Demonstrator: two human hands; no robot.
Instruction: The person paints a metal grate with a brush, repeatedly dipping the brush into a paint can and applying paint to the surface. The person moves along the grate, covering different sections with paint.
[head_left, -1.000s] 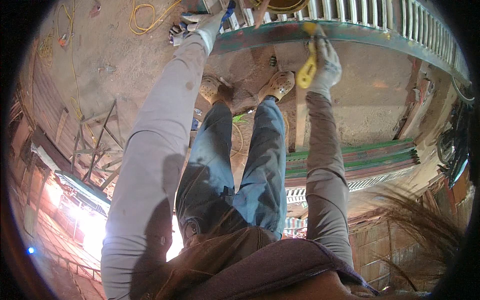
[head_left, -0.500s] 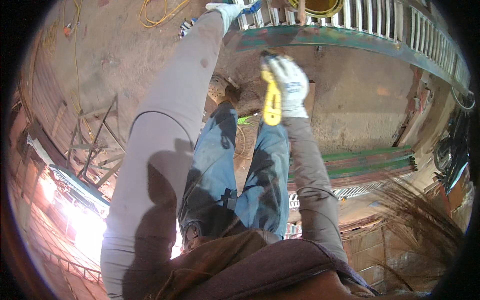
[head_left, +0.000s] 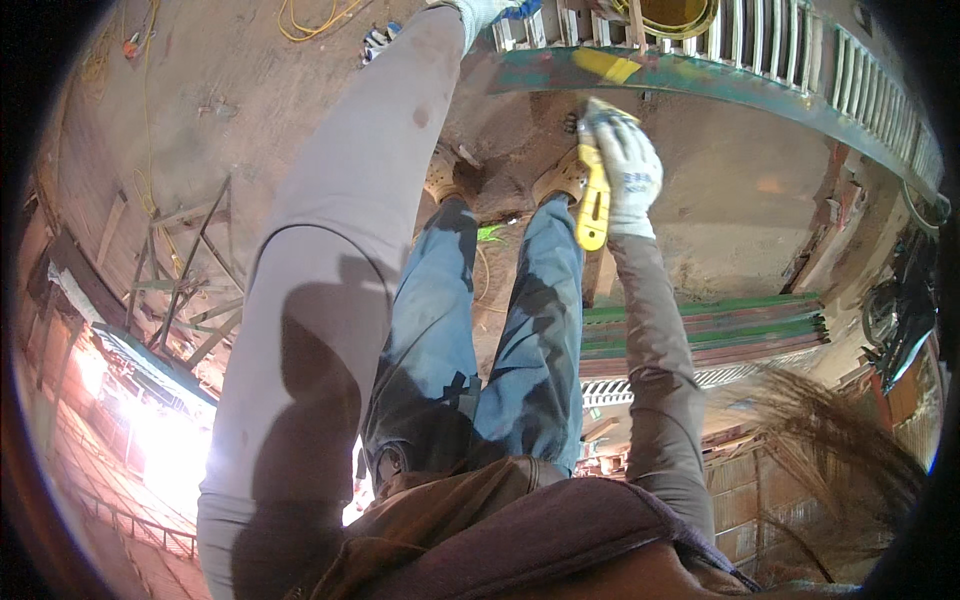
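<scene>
My right hand, in a white work glove, is shut on a yellow-handled tool just below a green-painted metal rail. The tool's handle points down toward my legs. My left hand, also gloved, reaches to the top edge of the picture and rests on the white slatted frame above the rail; its fingers are mostly cut off. My jeans and brown boots show between both arms, standing on a dusty concrete floor.
A stack of green and red metal bars lies at my right. Yellow cord trails over the floor at the top. A metal trestle frame stands at the left. A motorbike is parked at the far right.
My right hand has drawn the yellow tool down and left from the rail over the second. My left arm has stretched further up, its hand nearly out of the picture.
</scene>
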